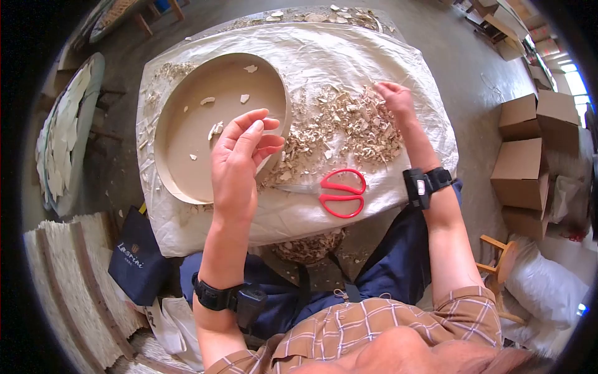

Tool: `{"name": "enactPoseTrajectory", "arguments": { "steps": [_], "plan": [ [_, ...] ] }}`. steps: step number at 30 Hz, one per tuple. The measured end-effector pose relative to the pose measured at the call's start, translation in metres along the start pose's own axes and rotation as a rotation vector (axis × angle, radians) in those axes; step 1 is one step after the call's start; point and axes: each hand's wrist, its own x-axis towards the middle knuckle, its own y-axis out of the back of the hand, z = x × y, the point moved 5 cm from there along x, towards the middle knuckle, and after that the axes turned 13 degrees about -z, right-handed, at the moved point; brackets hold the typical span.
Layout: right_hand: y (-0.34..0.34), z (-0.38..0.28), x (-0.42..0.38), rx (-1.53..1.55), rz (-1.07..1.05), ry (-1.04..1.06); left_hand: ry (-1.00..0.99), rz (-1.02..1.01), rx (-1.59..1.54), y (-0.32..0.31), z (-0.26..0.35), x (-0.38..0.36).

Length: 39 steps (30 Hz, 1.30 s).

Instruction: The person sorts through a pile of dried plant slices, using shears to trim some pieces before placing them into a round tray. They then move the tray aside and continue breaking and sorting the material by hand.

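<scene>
My left hand [240, 153] hovers over the right side of a round, shallow tan tray [285, 93]. Its fingers are loosely curled and apart, and I see nothing held in them. Several pale flakes [207, 100] lie scattered inside the tray. At the pile of dried, off-white shreds and chips [367, 128], my right hand [397, 100] is at the upper right edge, with thumb and fingers pinched together. Whatever the pinch holds is too small to make out. Red-handled scissors [342, 193] rest on the cloth below the pile, their blades pointing left.
A wrinkled white cloth [417, 75] covers the table. More flakes lie along the far edge. Cardboard boxes [520, 168] and a wooden stool [504, 258] stand at the right. On the left are a round rack of pale sheets [65, 134] and a dark bag [137, 249].
</scene>
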Motion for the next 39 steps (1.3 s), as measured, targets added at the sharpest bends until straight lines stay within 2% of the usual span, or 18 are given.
{"name": "enactPoseTrajectory", "arguments": {
  "steps": [2,3,5,9,11,13,14,15,17,19,21,22,23,25,29,34,37,39],
  "plan": [
    [0.008,0.008,-0.002,0.742,-0.103,-0.045,0.005,0.000,0.000,-0.001,0.001,0.000],
    [0.014,0.010,-0.001,0.741,-0.104,-0.046,0.005,0.001,-0.001,-0.002,0.000,0.000],
    [0.013,0.015,0.000,1.179,-0.226,-0.073,0.017,-0.010,-0.011,-0.003,-0.001,0.000],
    [0.007,-0.004,-0.011,1.040,-0.110,-0.126,0.038,-0.034,-0.006,-0.007,-0.005,-0.001],
    [-0.004,0.020,0.004,0.958,-0.208,-0.110,0.053,-0.050,0.003,-0.007,-0.007,-0.001],
    [-0.003,0.007,0.004,0.017,0.084,0.028,0.052,-0.053,0.003,-0.007,-0.008,0.000],
    [-0.002,0.006,0.001,-0.207,0.119,-0.024,0.051,-0.057,0.001,-0.007,-0.008,0.000],
    [-0.005,0.005,-0.001,-0.206,0.118,-0.025,0.053,-0.056,0.002,-0.007,-0.008,0.000],
    [-0.010,-0.002,-0.004,-0.494,0.105,-0.007,0.056,-0.070,0.011,-0.008,-0.008,0.000],
    [-0.007,-0.005,-0.006,-0.501,0.084,-0.034,0.059,-0.072,0.018,-0.008,-0.009,0.001],
    [0.004,0.003,-0.007,-0.230,0.124,-0.025,0.059,-0.077,0.024,-0.009,-0.010,0.001],
    [0.004,0.005,-0.005,0.106,0.120,0.069,0.063,-0.090,0.024,-0.011,-0.011,0.001],
    [0.010,0.007,-0.006,0.102,0.119,0.072,0.066,-0.103,0.022,-0.012,-0.012,0.001],
    [0.013,0.002,-0.025,0.684,0.007,-0.199,0.081,-0.114,0.025,-0.014,-0.015,0.001],
    [0.014,0.011,-0.041,0.861,-0.045,-0.286,0.140,-0.182,0.045,-0.024,-0.026,0.001],
    [0.002,0.011,-0.062,1.109,-0.255,-0.307,0.252,-0.250,-0.010,-0.035,-0.051,0.000],
    [-0.015,-0.027,-0.091,0.901,-0.381,-0.174,0.349,-0.253,-0.126,-0.041,-0.077,-0.003],
    [-0.024,-0.064,-0.117,0.484,-0.364,-0.065,0.457,-0.196,-0.336,-0.048,-0.096,-0.009]
  ]
}}
